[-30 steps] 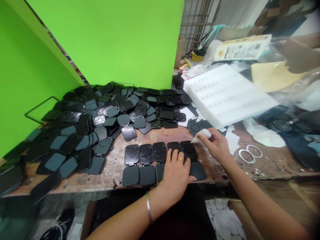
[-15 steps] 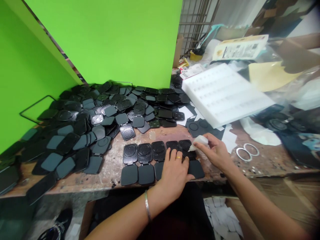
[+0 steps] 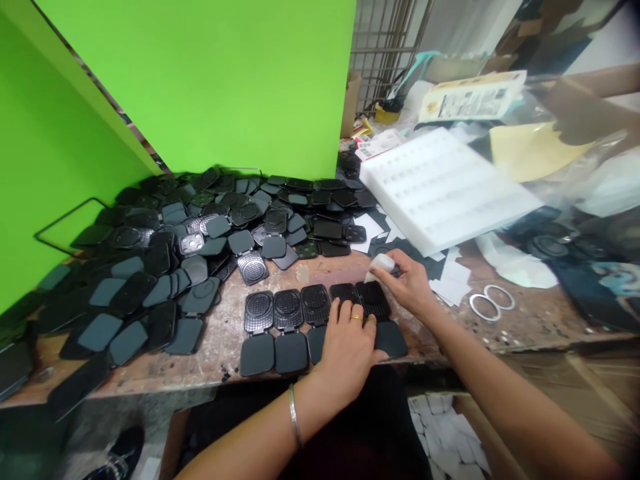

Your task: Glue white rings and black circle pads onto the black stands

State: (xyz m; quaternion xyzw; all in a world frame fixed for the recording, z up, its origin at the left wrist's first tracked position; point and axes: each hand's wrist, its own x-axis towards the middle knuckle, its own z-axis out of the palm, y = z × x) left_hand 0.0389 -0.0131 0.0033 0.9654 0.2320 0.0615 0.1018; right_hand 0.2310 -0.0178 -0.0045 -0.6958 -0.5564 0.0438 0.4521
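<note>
Several black hinged plastic cases (image 3: 287,320) lie open in a row at the front edge of the worn wooden table (image 3: 220,353). My left hand (image 3: 349,347), with a ring and a wrist bangle, presses flat on the right-hand cases of that row. My right hand (image 3: 410,283) holds a small white squeeze bottle (image 3: 381,265), its nozzle pointing left and down at the top of the rightmost case (image 3: 374,298).
A large heap of the same black cases (image 3: 190,233) covers the table's left and back, against green panels (image 3: 200,80). A white foam tray (image 3: 445,187) lies at the right, with two metal rings (image 3: 493,300), white paper scraps and plastic bags nearby.
My right hand has drawn the white bottle up and to the left, from the middle of the rightmost case to its top edge. My left hand stays pressed on the row.
</note>
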